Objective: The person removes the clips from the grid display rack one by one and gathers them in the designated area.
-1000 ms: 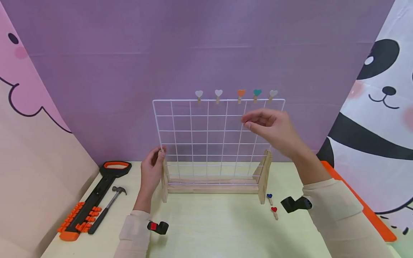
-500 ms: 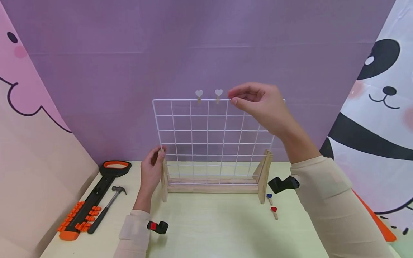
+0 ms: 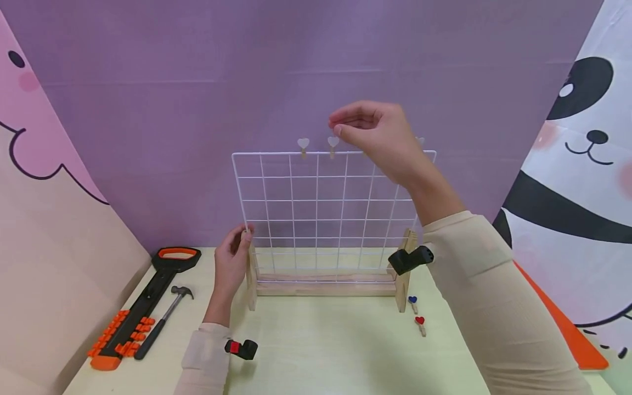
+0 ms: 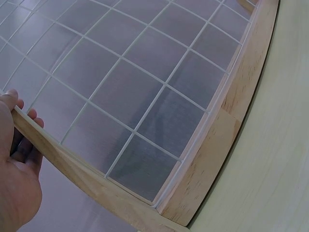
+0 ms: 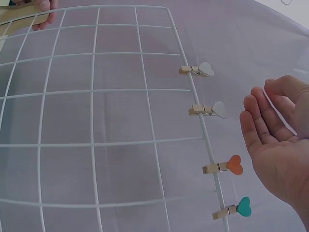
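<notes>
My left hand (image 3: 232,266) grips the top of the left wooden upright (image 4: 87,175) of the stand, thumb on one side and fingers on the other. The stand bears a white wire grid (image 3: 291,177). My right hand (image 3: 380,137) hovers above the grid's top wire with nothing in it, fingers loosely bent. Along that wire sit small heart clothespins. Two white clothespins (image 5: 205,69) are nearest the hand, followed by an orange clothespin (image 5: 234,165) and a teal clothespin (image 5: 245,206). In the head view, the right hand and arm hide the orange and teal hearts.
A blue heart clothespin (image 3: 412,301) and a red heart clothespin (image 3: 419,321) lie on the table right of the stand. At left lie a claw hammer (image 3: 165,321) and a black-and-orange tool (image 3: 143,302). An orange edge (image 3: 558,318) shows behind the right arm.
My right hand has risen from in front of the grid, moving left and up past the top wire to above the white clothespins. The left hand has kept its hold.
</notes>
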`<state>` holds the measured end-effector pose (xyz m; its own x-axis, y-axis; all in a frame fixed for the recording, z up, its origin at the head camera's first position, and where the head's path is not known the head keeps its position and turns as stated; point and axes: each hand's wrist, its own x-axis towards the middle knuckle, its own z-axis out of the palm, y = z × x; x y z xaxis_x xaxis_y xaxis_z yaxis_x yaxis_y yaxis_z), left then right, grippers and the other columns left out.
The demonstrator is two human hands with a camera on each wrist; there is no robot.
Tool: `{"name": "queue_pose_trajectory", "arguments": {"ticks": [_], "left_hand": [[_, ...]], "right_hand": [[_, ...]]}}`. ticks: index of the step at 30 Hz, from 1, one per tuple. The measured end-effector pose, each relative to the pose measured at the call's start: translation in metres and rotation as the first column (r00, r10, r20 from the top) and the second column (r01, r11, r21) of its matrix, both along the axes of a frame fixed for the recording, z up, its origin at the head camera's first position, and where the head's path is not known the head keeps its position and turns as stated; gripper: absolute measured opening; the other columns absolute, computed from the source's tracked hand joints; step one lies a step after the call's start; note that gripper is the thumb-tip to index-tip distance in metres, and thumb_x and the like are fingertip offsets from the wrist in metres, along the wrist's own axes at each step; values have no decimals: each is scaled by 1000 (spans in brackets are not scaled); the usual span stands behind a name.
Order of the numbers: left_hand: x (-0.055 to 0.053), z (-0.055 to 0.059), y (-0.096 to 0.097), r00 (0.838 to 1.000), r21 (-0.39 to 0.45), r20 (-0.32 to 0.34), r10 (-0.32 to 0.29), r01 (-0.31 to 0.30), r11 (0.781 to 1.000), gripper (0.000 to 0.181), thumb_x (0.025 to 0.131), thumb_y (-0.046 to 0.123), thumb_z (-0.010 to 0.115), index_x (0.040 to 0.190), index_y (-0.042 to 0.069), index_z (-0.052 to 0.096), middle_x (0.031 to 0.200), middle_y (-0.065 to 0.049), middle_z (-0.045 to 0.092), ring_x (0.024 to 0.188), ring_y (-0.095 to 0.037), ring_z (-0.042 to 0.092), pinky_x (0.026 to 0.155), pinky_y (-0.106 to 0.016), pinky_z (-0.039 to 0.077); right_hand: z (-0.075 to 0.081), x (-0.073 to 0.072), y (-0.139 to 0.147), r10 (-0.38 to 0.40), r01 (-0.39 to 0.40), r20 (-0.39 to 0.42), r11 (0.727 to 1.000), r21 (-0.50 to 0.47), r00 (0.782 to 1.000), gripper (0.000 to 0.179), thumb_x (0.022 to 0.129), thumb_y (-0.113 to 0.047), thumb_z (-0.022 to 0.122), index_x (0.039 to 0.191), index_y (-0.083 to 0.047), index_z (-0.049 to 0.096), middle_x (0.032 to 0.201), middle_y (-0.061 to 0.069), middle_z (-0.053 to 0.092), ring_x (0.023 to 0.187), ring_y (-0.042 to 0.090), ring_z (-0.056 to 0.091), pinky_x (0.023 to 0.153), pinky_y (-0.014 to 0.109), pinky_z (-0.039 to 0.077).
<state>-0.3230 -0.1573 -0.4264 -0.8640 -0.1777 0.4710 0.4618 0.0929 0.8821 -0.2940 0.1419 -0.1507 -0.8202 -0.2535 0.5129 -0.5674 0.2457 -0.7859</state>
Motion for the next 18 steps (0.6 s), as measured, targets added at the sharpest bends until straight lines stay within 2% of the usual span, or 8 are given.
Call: {"name": "queue_pose_trajectory", "arguments": {"ticks": [9,13,18], "left_hand": [[0,-2,0,1000,5,10,0,0,1000,36,105,22,62,136,3,63,137,-15,67,118,1,62,104,-8,47],[-1,-2,0,1000,15,1,-1,1,1000,36,105,20,62,136,2,63,136,-18,67,117,2,63,104,-8,47],[-1,0,2,1000,9,-13,-12,12,1000,36,105,19,61,136,0,62,136,-19,67,116,3,62,102,-8,47]], "right_hand": [[3,-17,-16,38,-35,29,995,-93,999,21,94,-8,74,114,-1,75,106,3,77,103,17,71,93,20,57],[1,-21,-22,61,-58,27,994,-97,998,22,94,-7,72,114,2,74,106,5,76,101,17,71,92,20,58],[-1,-24,-26,40,-37,39,998,-59,998,22,95,-8,72,115,1,73,105,2,76,103,18,70,91,20,57]]}}
